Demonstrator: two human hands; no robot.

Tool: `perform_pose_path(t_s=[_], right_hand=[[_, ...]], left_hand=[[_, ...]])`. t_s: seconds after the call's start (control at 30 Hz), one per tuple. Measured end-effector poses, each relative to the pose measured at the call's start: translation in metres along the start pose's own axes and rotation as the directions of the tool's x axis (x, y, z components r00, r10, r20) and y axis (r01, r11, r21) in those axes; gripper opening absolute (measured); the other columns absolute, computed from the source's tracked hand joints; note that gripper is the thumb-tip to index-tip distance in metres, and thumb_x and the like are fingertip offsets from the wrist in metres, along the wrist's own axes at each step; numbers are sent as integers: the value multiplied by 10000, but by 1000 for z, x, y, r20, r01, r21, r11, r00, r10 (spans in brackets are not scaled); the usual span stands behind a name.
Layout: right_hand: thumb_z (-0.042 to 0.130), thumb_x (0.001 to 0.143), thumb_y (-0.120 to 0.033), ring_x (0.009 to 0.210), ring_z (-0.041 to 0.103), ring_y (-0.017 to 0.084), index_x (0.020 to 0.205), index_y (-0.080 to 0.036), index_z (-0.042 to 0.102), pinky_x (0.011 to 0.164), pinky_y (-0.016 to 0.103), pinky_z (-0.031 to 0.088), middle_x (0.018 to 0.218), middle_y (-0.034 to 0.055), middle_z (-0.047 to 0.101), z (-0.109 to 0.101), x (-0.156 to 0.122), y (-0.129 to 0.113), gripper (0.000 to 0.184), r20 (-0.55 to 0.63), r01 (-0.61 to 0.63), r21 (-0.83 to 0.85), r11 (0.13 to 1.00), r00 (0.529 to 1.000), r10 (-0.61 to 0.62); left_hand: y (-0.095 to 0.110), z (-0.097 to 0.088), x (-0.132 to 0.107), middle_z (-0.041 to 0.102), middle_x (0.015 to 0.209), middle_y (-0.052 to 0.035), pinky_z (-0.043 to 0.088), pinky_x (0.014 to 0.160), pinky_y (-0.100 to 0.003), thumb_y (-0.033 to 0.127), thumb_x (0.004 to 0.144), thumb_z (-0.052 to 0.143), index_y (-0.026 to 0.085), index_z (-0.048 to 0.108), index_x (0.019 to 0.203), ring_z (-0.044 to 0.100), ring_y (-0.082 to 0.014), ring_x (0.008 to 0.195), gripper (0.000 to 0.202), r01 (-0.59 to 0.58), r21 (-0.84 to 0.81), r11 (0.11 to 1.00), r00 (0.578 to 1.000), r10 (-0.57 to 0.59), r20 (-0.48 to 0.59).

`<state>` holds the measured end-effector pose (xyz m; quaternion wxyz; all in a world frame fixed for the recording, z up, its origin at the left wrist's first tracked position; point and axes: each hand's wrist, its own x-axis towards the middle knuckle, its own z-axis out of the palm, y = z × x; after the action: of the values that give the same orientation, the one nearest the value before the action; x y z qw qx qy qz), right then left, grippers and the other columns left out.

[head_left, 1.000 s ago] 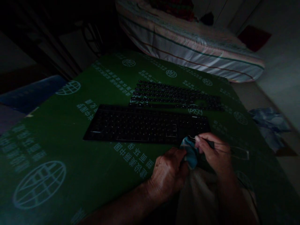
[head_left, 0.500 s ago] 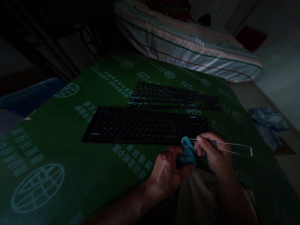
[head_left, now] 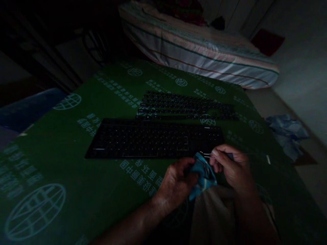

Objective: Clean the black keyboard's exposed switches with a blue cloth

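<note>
Head view, very dim: left hand [head_left: 176,183] with thumb and forefinger pinching a blue cloth [head_left: 204,173], other fingers curled and partly hidden; cloth gathered into a peak by the keyboard's near edge, probably to offer a firm fold to the wire tips; right hand [head_left: 231,168] pinching a wire tool [head_left: 230,156] near the front of its dark grip, thumb against fingertips, likely for fine control; wire tips at the peak of the cloth, far end sticking out behind the hand; contact between wire and cloth too dark to confirm; just beyond, a black keyboard [head_left: 145,141] lying lengthwise on a green table [head_left: 102,194], within easy reach; behind it, loose keycaps [head_left: 176,105] set out in rows, apparently to preserve their order; farther off, a bed [head_left: 204,51] with a striped cover.
</note>
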<state>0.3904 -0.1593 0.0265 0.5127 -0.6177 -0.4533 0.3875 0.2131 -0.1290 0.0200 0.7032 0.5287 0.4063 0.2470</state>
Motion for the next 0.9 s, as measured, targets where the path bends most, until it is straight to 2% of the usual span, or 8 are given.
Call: perform_pose_path(t_s=[0.2,0.37,0.43,0.5,0.6,0.73,0.9], right_hand=[[602,833,-347,418,475,67,677,-177,591,415,203,365,559,-28,577,2,0,-1,231,66,-22,-12,1000,998,23],[608,821,-367,414,466,68,670,-178,593,411,195,369,521,-39,547,2,0,-3,242,99,-44,-44,998,994,48],[622,805,-375,418,466,72,677,-178,605,406,191,370,500,-43,530,3,0,-5,235,83,-59,-54,997,995,63],[636,789,-382,428,468,75,690,-178,623,406,189,372,496,-42,526,4,-1,-6,227,61,-63,-66,996,996,67],[650,772,-387,445,486,82,706,-179,638,413,191,384,513,-35,547,7,-3,-7,218,58,-51,-65,997,997,55],[640,784,-379,450,515,95,734,-183,639,429,205,412,536,-26,581,9,-3,-7,201,69,-42,-48,998,997,45],[601,820,-359,421,486,81,706,-177,619,412,202,392,534,-24,578,1,-1,-5,215,48,9,-3,1000,999,-9]], left_hand=[[-5,-1,1,542,664,7,348,505,-178,190,682,503,126,659,887,410,-77,546,266,-28,-67,997,999,30,29],[1,-3,-1,582,682,-11,381,525,-199,215,659,490,113,651,921,462,-93,550,324,170,-139,976,985,-164,50],[5,-3,-2,582,675,-9,385,550,-200,235,669,518,114,654,883,471,-92,565,281,190,-191,963,982,-187,32],[9,-3,-4,577,673,-5,384,567,-200,286,689,573,116,651,829,480,-93,589,234,168,-220,961,986,-164,38],[13,-1,-5,592,693,-5,391,566,-203,393,636,710,127,615,787,507,-109,623,321,161,-223,961,987,-157,36],[11,2,-5,556,610,35,373,511,-193,329,529,780,153,518,680,470,-86,539,351,187,-279,942,979,-203,-28],[9,0,-5,523,562,45,352,475,-179,261,581,700,151,531,673,444,-73,489,222,183,-280,942,978,-204,-45]])
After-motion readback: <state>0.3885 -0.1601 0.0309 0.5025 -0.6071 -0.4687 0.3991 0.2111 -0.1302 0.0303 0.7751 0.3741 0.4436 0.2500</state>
